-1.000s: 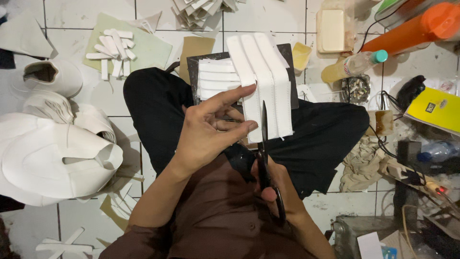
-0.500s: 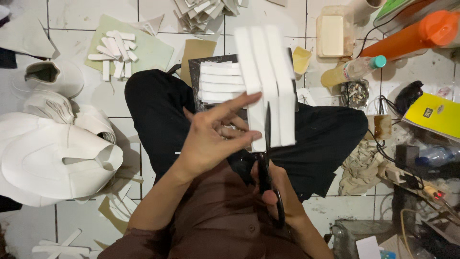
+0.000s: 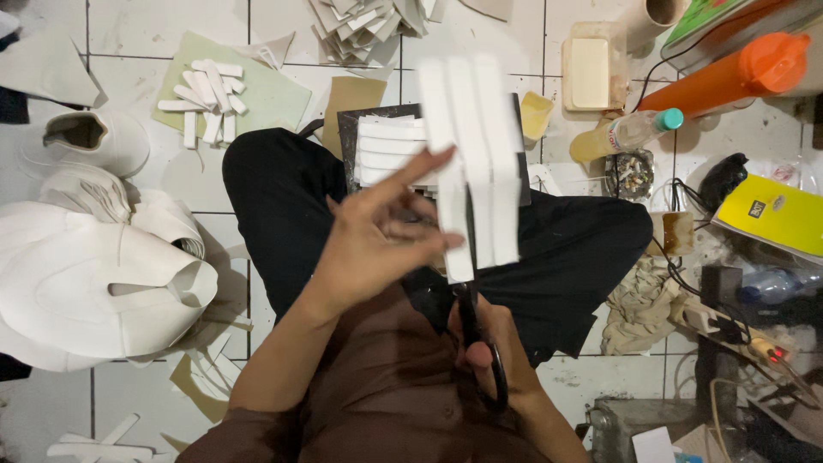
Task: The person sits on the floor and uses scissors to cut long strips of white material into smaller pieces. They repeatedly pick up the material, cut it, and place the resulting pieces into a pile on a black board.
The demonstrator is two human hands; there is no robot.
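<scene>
My left hand [image 3: 377,236] pinches the lower left edge of a white foam sheet [image 3: 476,154] that is slit lengthwise into long strips and held upright in front of me. My right hand [image 3: 493,360] grips black scissors [image 3: 476,334], whose blades point up into the bottom of the sheet between two strips. Behind the sheet, a stack of cut white strips [image 3: 390,154] lies on a dark board [image 3: 347,141] resting on my knee.
More white strips [image 3: 206,99] lie on a green mat at upper left. Large white foam shapes [image 3: 86,283] fill the left floor. An orange bottle [image 3: 729,73], a clear bottle [image 3: 626,133], a yellow book [image 3: 771,214] and a power strip [image 3: 729,330] crowd the right.
The foam sheet has risen and shifted slightly right, and the scissors have cut further up between the strips. My left hand has lifted with it.
</scene>
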